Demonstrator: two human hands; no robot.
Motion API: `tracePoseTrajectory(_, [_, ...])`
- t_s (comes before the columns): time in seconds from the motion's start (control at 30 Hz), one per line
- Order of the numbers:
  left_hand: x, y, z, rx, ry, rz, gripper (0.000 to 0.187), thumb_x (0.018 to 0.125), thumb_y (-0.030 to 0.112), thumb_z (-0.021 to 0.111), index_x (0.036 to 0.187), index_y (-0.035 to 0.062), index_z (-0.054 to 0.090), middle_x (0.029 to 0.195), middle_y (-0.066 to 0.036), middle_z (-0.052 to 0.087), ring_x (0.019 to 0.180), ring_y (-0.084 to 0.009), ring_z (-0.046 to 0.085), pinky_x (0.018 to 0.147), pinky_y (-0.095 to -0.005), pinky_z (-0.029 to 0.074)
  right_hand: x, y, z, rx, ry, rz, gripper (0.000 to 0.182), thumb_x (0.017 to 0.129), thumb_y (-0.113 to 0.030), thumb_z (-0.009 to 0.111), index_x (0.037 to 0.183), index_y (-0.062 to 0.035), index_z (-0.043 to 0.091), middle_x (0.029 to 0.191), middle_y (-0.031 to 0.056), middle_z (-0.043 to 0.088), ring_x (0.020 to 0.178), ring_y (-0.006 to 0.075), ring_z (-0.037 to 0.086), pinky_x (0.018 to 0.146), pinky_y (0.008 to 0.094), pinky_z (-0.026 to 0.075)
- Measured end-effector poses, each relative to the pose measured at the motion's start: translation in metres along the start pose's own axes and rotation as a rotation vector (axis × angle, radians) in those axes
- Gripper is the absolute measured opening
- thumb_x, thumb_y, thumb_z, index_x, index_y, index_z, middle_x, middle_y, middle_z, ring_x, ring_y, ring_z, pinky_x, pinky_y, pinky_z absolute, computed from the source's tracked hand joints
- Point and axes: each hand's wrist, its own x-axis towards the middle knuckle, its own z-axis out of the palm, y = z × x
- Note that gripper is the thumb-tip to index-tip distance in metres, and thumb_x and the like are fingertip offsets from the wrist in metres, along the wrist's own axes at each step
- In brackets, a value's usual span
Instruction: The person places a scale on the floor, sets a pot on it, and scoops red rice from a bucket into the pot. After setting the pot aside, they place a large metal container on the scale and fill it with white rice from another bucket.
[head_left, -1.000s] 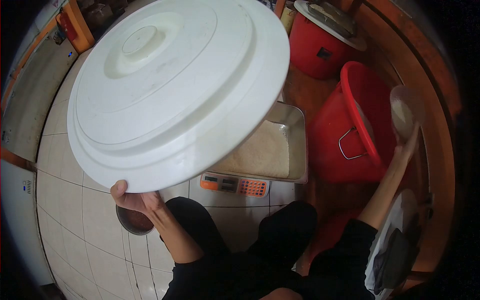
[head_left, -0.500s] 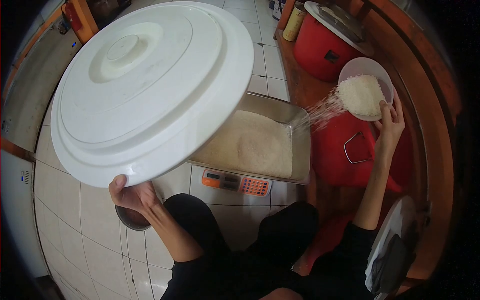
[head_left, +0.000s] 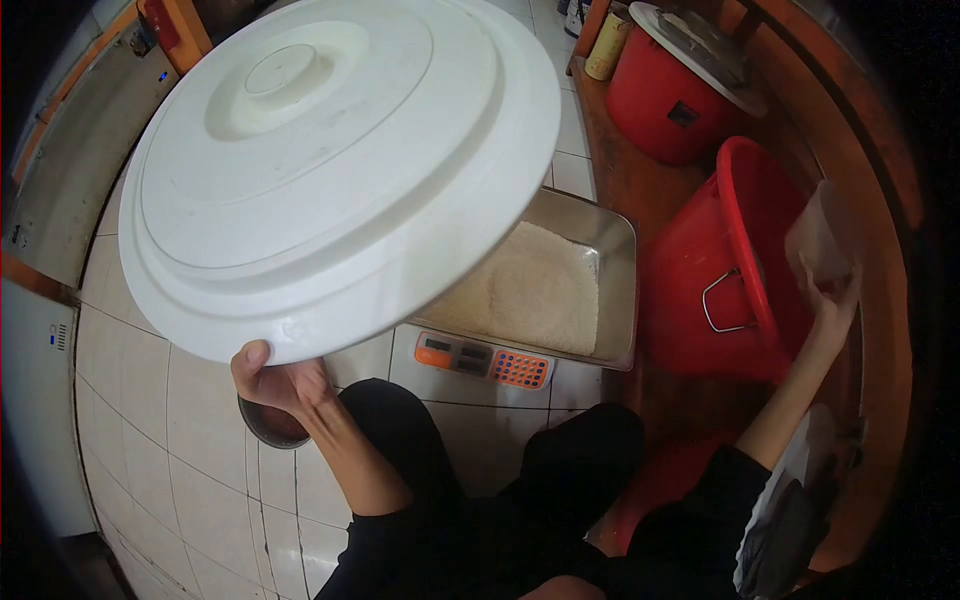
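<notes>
My left hand (head_left: 280, 382) grips the near rim of a large white lid (head_left: 330, 170), thumb on top. The lid is tilted over the left part of a metal tray (head_left: 618, 270) of pale grains (head_left: 545, 285). Under the tray's near edge shows an orange scale panel (head_left: 483, 362). At the right, my right hand (head_left: 832, 292) holds a translucent bowl (head_left: 822, 235) at the mouth of a red bucket (head_left: 700, 285) that leans toward me. The bowl is turned on its side, and its inside cannot be seen.
A red lidded tub (head_left: 665, 95) and a yellow can (head_left: 607, 45) stand on the wooden shelf (head_left: 640, 185) at the back right. A dark round bowl (head_left: 275, 425) rests on the tiled floor (head_left: 150, 400) below my left hand. Another pale lid (head_left: 790, 480) is at the lower right.
My right hand has moved right and down with the bowl, from beside the tray to the red bucket. The falling stream of grains is gone. The bucket's opening now shows, and the view has shifted slightly.
</notes>
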Motion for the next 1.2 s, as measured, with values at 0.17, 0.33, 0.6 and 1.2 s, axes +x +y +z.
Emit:
tracePoseTrajectory(0.17, [0.001,-0.013,0.012,-0.055,-0.196,-0.138,0.071,0.057,-0.005,0.043,0.126,-0.0063,0.028,0.126,-0.021,0.037,0.121,-0.0382,0.032,0.101,-0.0565,0.02,0.091,-0.03,-0.073,-0.659,-0.328,-0.528,0.052,0.081,-0.027,0.052,0.127,-0.0082,0.037,0.134,0.007,0.031,0.124,0.0244,0.027,0.1,0.0441,0.025])
tracePoseTrajectory(0.33, [-0.006,-0.049,0.037,-0.141,-0.323,-0.29,0.07,0.056,-0.005,0.042,0.125,-0.0085,0.028,0.122,-0.023,0.04,0.117,-0.038,0.037,0.1,-0.0534,0.026,-0.004,-0.002,-0.033,-0.436,-0.01,-0.886,0.044,0.081,-0.026,0.052,0.119,-0.0041,0.047,0.131,0.0097,0.037,0.124,0.0256,0.029,0.1,0.0407,0.023])
tracePoseTrajectory(0.6, [-0.023,-0.158,0.072,-0.307,-0.185,-0.806,0.065,0.058,-0.002,0.044,0.121,-0.0123,0.028,0.113,-0.025,0.045,0.105,-0.0365,0.047,0.091,-0.0506,0.039,-0.091,0.041,-0.045,-0.573,-0.577,-1.419,0.036,0.087,-0.02,0.04,0.111,0.005,0.049,0.119,0.0213,0.044,0.115,0.0352,0.041,0.097,0.0485,0.031])
tracePoseTrajectory(1.2, [-0.061,-0.285,0.129,-0.217,-0.144,-1.232,0.05,0.066,-0.001,0.05,0.114,-0.011,0.037,0.111,-0.021,0.048,0.103,-0.031,0.049,0.091,-0.0446,0.04,-0.103,0.057,-0.123,-0.23,-0.222,-2.13,0.021,0.08,-0.006,0.04,0.064,0.0003,0.053,0.07,0.0138,0.055,0.067,0.0243,0.053,0.062,0.0376,0.047])
